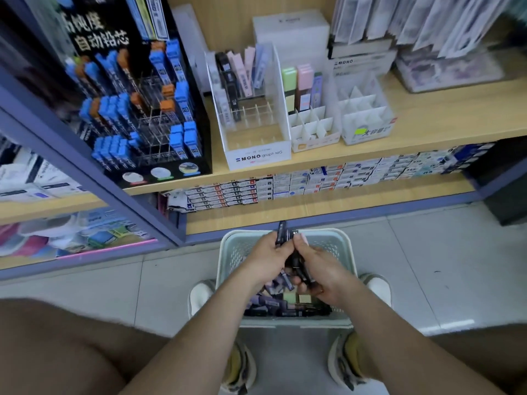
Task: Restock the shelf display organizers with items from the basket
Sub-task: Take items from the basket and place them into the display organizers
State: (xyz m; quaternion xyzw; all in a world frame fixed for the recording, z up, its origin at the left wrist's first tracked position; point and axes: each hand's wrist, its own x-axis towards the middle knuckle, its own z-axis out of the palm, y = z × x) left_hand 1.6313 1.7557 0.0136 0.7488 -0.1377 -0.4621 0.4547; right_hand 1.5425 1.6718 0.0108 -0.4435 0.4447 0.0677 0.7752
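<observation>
A pale green perforated basket (232,252) stands on the floor between my feet, filled with several dark, purple and pale green lead cases (272,303). Both hands meet above it. My left hand (268,256) grips a few slim black lead cases (281,232) that stick up past the fingers. My right hand (319,273) holds more black cases (299,269) lower down, its thumb touching the upper bundle. On the shelf stand a white MONO graph MG organizer (256,155), mostly bare in front, and two white divided organizers (310,129) (368,121).
A black tiered display (137,104) with blue and orange lead tubes fills the shelf's left. Boxed stock (313,181) lines the shelf below. A blue shelf post (85,172) slants at left. Grey tiled floor (427,266) surrounds the basket; my knees and shoes frame it.
</observation>
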